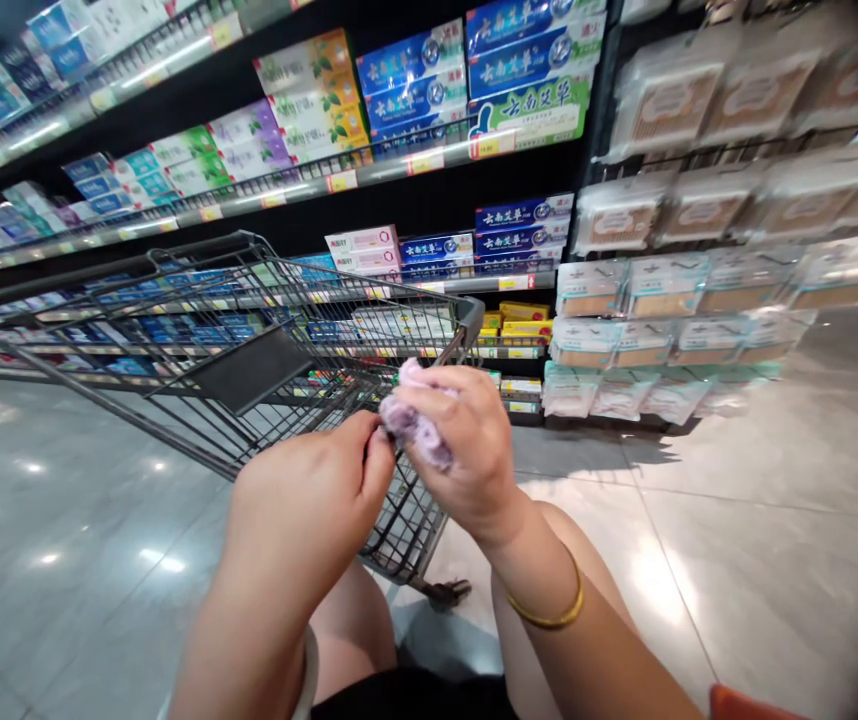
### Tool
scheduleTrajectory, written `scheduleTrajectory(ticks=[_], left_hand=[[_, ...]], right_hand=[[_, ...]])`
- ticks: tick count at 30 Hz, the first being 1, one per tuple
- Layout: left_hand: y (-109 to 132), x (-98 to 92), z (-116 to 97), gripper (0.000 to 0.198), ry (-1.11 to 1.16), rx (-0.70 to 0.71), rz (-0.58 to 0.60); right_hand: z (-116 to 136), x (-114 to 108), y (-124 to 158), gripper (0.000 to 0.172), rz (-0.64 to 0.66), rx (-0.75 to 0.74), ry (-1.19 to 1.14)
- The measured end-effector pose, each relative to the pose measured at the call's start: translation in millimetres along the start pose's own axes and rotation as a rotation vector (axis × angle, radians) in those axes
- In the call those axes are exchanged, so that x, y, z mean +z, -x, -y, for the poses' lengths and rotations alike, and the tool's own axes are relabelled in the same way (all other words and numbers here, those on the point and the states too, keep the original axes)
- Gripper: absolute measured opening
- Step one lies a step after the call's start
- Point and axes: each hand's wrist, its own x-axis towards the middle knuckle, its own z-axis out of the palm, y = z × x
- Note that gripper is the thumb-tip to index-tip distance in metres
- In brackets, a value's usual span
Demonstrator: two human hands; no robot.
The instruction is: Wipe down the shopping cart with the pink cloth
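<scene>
A crumpled light purple cloth [429,440] is bunched in my right hand [474,440], whose fingers are wrapped round it. My left hand [316,490] is closed just left of it, thumb and forefinger pinched together at the cloth's left edge. What lies between those fingertips is too small to make out. Both hands are in front of a dark wire shopping cart [238,370], near its right end. A yellow bangle [549,600] circles my right wrist.
Shelves [399,165] of boxed goods run behind the cart. Clear packets [620,215] hang on a rack at the right. A cart wheel [448,594] stands on the shiny tiled floor [99,570] between my knees. Something orange [751,705] shows at the bottom right.
</scene>
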Motion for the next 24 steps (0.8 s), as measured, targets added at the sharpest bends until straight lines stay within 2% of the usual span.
scheduleTrajectory(ticks=[3, 7, 9, 14, 20, 22, 24], left_hand=[[-1, -1.8, -1, 0.048, -0.008, -0.014, 0.023], [-2, -4.5, -4, 0.046, 0.013, -0.032, 0.067], [-2, -4.3, -3, 0.046, 0.011, -0.028, 0.07], [0, -1.1, -1, 0.048, -0.021, -0.004, 0.009], [-1, 0.9, 0, 0.049, 0.0, -0.006, 0.0], [-1, 1.9, 0, 0.049, 0.0, -0.007, 0.002], [0, 2.8, 1, 0.05, -0.006, -0.003, -0.009]], right_hand=[[-9, 3, -6, 0.034, 0.003, -0.03, -0.029], [-40, 8, -13, 0.028, -0.178, 0.151, 0.069], [-42, 9, -14, 0.029, -0.219, 0.164, 0.08], [-20, 8, -17, 0.036, -0.044, -0.012, -0.047], [-23, 6, -19, 0.026, -0.165, 0.126, 0.048], [-15, 5, -20, 0.029, -0.104, 0.1, -0.051], [-5, 3, -20, 0.033, 0.018, 0.051, -0.166]])
